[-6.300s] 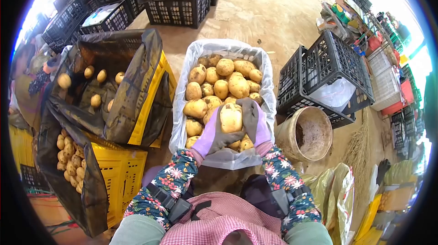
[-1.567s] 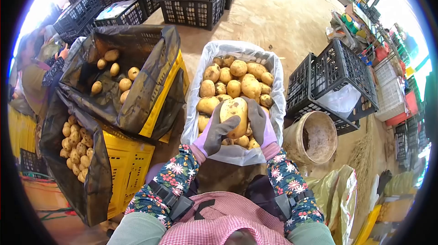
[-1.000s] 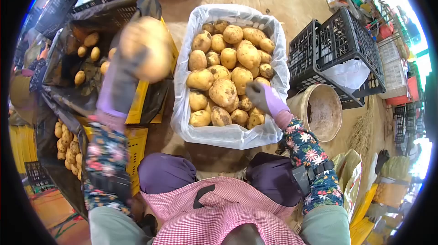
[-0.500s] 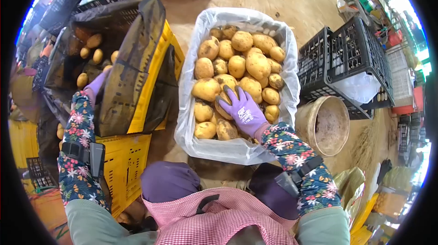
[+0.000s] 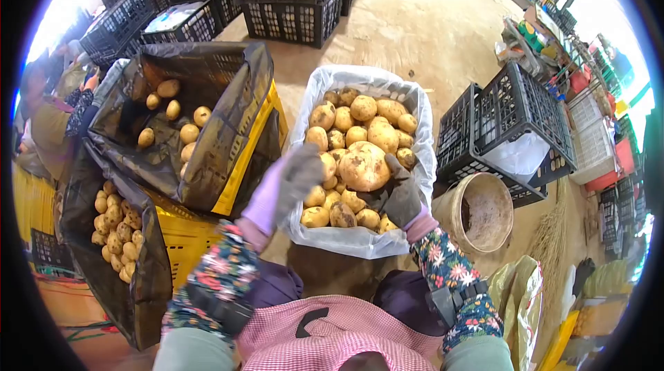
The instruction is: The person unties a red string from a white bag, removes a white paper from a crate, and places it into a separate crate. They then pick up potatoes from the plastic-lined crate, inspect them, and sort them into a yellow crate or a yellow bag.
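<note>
Right fingers: gloved and curled around the lower right side of a large potato (image 5: 364,168); the right hand (image 5: 407,199) holds it at mid-frame.
Left fingers: the left hand (image 5: 297,176) is blurred, so their closure cannot be told; it lies just left of the large potato.
Potato: broad, with brown patches, above the smaller potatoes (image 5: 342,215) in a container with a white liner (image 5: 346,247).
Risk: the large potato could roll or slip, in judgement, because the right hand bears on one side and its skin looks dusty; a drop could bruise those beneath.
Left of frame: dark liners (image 5: 213,153) over yellow crates (image 5: 185,245), with potatoes inside.
Right of frame: a bucket (image 5: 454,216) beside black crates (image 5: 508,105).
Far left: another person (image 5: 57,125).
</note>
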A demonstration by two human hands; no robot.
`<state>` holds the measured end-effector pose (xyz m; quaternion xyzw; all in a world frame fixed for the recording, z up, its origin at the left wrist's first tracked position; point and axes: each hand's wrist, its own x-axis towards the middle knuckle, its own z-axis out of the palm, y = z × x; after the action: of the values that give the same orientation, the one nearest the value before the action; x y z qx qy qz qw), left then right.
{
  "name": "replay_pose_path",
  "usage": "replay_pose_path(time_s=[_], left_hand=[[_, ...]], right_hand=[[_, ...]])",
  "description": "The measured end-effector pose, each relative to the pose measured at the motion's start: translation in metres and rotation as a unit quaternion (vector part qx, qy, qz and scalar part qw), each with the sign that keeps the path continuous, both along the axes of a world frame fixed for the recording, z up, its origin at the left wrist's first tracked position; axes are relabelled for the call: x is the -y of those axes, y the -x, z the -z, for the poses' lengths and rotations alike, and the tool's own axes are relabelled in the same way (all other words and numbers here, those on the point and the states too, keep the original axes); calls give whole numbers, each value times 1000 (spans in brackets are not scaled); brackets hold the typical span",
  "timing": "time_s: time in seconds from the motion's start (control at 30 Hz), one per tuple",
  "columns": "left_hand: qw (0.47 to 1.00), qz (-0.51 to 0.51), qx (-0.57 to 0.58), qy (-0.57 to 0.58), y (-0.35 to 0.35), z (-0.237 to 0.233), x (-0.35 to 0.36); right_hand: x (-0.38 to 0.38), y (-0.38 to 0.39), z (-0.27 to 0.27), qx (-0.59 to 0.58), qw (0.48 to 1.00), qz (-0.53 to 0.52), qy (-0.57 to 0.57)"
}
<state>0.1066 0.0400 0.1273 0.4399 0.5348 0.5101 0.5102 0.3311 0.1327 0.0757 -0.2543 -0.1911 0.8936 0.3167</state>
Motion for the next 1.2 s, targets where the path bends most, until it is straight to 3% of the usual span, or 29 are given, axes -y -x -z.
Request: replay_pose_path(time_s=[0.03, 0.13, 0.17, 0.23, 0.27, 0.3, 0.37, 0.43, 0.5, 0.53, 0.57, 0.63, 0.7, 0.77, 0.8, 0.87, 0.9, 0.97, 1.03, 1.1, 1.13, 1.17, 1.2], left_hand=[[994, -6, 112, 12, -18, 24, -5], [980, -33, -151, -122, -59, 28, -12], [981, -37, -148, -119, -66, 29, -13], [972, -29, -206, -110, -71, 34, -15], [966, -47, -235, -96, -72, 37, -19], [967, -43, -235, -90, -72, 39, -19], [975, -40, -218, -32, -73, 36, -23], [995, -28, -60, 75, -71, 22, -24], [993, -41, 113, -2, -64, 46, -31], [982, -36, 181, 50, -56, 55, -38], [982, -34, 181, 51, -59, 54, -39], [984, -62, -146, -78, -70, 50, -35], [972, -56, -206, -93, -73, 51, -36], [997, -6, -68, 37, -69, 48, -38], [997, -6, -68, 37, -66, 56, -38], [980, -20, 200, 3, -59, 74, -38], [980, -18, 199, 1, -59, 76, -37], [959, -111, 261, -9, -60, 76, -32], [972, -119, 205, 3, -60, 70, -23], [949, -104, 283, 93, -63, 63, -19], [914, -122, 359, 141, -76, 18, -12], [914, -126, 359, 141, -73, 32, -17], [983, -42, 176, -20, -68, 59, -25]], right_hand=[[4, 2, -7, -22, 1000, 7, -1], [29, -1, -27, -7, 999, 48, -21], [38, -5, -25, 127, 958, 65, -247], [41, -3, -22, 242, 854, 72, -455], [38, 2, -22, 175, 938, 87, -286], [36, 4, -21, 103, 984, 101, -104], [37, 3, -28, 130, 977, 111, -130], [35, 1, -34, 197, 962, 105, -156], [34, 1, -27, 214, 958, 120, -152], [32, -1, -23, 226, 951, 120, -175], [31, -2, -21, 238, 943, 120, -198], [29, -1, -24, 264, 937, 122, -194], [29, -1, -26, 291, 930, 119, -190], [29, -3, -26, 285, 939, 111, -156], [28, -3, -25, 286, 939, 111, -156], [24, -6, -18, 229, 950, 140, -163], [21, -6, -16, 228, 949, 142, -164], [15, -6, -16, 104, 976, 165, -92], [16, -5, -22, 97, 975, 170, -102], [23, 2, -25, 160, 951, 210, -161], [25, 2, -23, 241, 905, 202, -286], [27, 3, -17, 316, 838, 186, -404], [31, 5, -5, 297, 801, 179, -487]])
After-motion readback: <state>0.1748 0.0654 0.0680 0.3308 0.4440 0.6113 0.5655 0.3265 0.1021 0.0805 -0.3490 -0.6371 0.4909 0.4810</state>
